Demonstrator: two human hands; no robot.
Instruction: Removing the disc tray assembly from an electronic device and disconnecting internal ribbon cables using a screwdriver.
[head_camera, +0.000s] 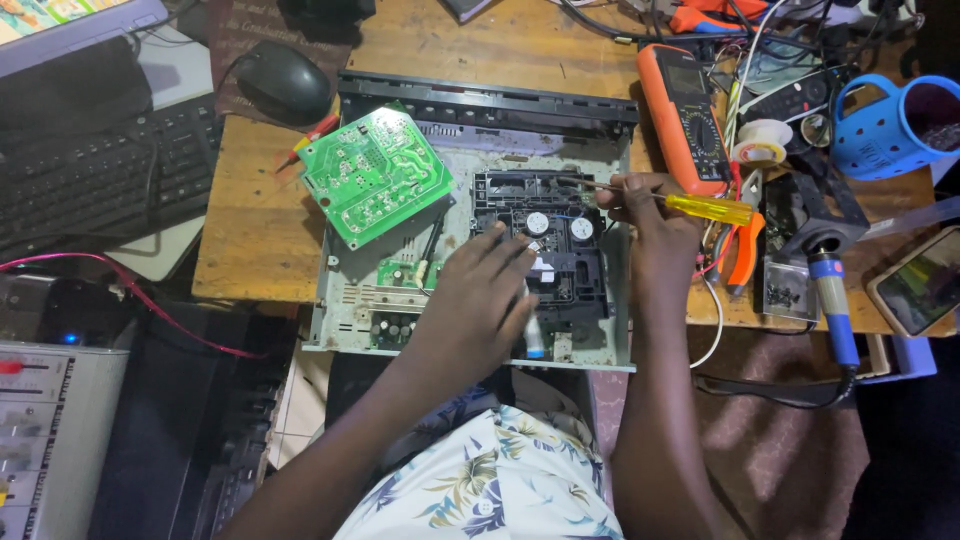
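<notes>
A person in a floral-print shirt bends over an opened grey sheet-metal player chassis (340, 300) lying on a worn wooden surface (250, 230). The left hand (480, 300) rests flat on the black moulded-plastic disc drive mechanism (560, 240) seated in the chassis, its fingers (510, 250) spread apart and gripping nothing. The right hand (645, 215) has its fingers closed around a slim screwdriver with a translucent yellow plastic handle (705, 208), whose thin metal shaft reaches left across the top edge of the mechanism. A green rectangular printed circuit board (375, 175), solder side up, lies tilted over the chassis's upper left corner. Just beside the right hand sits an orange rubber-cased multimeter (685, 115); a blue-handled soldering iron (830, 300) lies farther right. A black computer mouse (282, 82) and black keyboard (100, 180) sit to the left.
</notes>
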